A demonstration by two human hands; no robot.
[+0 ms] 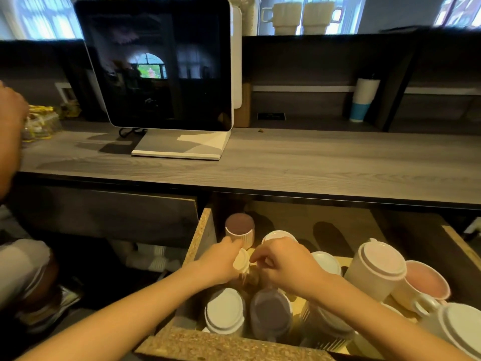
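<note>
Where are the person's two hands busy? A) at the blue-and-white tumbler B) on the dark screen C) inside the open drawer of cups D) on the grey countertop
C: the left hand, gripping a white lid, and the right hand are both down in the drawer among cups.

No words can be read. The round white plastic lid looks plain. The small black sign by the grey wooden counter's back edge is too blurry.

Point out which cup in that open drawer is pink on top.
The mug at the drawer's right side, just right of the tall white-lidded cup. Its top shows clear pink; the others are white, greyish purple or brown.
</note>
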